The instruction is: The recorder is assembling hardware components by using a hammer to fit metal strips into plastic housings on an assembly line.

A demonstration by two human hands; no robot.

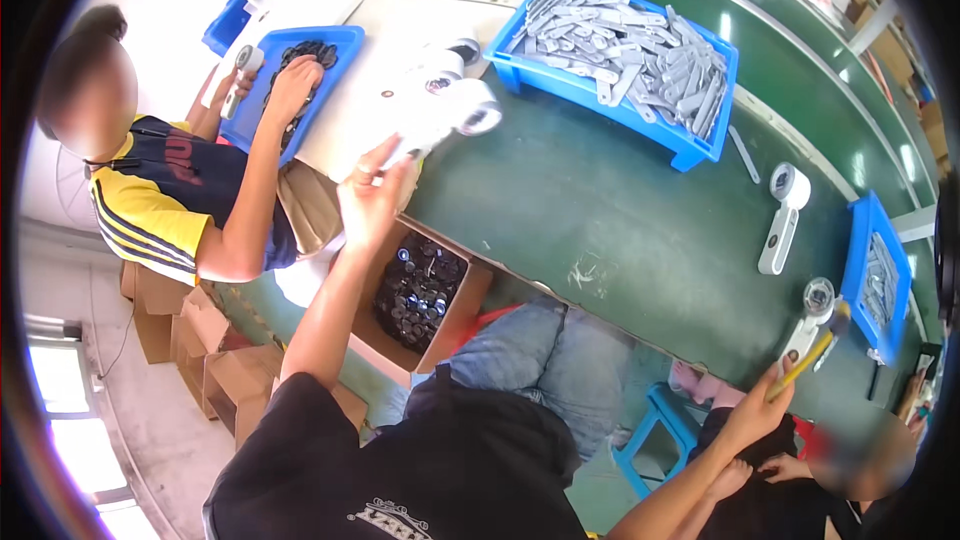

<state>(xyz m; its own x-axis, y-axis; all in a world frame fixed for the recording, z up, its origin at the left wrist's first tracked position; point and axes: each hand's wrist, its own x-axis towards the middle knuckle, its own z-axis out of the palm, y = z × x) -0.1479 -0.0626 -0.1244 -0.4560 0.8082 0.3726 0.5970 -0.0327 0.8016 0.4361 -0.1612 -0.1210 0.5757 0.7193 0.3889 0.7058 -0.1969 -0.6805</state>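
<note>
My left hand (370, 190) reaches out over the table's left end. Its fingers are closed on the lower end of a white handheld fan (472, 108), among other white fans (440, 68) lying close together; glare blurs where one ends and another begins. At the right, my right hand (762, 408) is wrapped round the yellow handle of a tool with a dark head (806, 366), which looks like a small hammer. Just beyond that hand lies a white fan (817, 298) with a round grille, partly behind the tool. Another white fan (785, 210) rests farther back.
A blue bin (610, 90) of grey handle-shaped pieces stands at the back; another blue tray (862, 270) is at the right. A carton (468, 308) of dark round parts sits below the table edge. Co-workers sit left, by a blue tray (345, 40), and lower right, near a blue stool (640, 440).
</note>
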